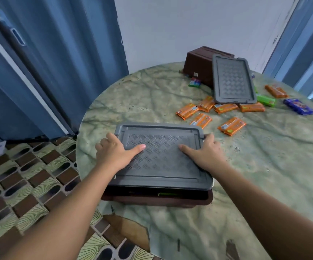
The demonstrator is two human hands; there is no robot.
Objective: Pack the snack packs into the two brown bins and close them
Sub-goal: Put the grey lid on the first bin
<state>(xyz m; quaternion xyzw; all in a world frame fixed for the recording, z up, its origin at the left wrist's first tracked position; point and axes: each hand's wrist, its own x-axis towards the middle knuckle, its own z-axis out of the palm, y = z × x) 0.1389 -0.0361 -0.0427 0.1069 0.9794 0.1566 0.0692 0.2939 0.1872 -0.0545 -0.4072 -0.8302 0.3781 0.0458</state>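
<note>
Both hands grip the flat grey ribbed plastic lid (161, 156) by its short ends, left hand (114, 149) and right hand (206, 152), thumbs lying on top. The lid's long axis runs between the hands; its near edge sits raised above the brown plastic bin (157, 199) at the near edge of the round marbled table (133, 102). Orange snack packs (230, 126) lie loose toward the far right edge.

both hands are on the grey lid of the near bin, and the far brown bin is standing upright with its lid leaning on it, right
Not quite: the head view shows the far brown bin tipped over on the table, not upright. The rest holds: left hand and right hand are on the near grey lid, and the second lid leans on it.
</note>
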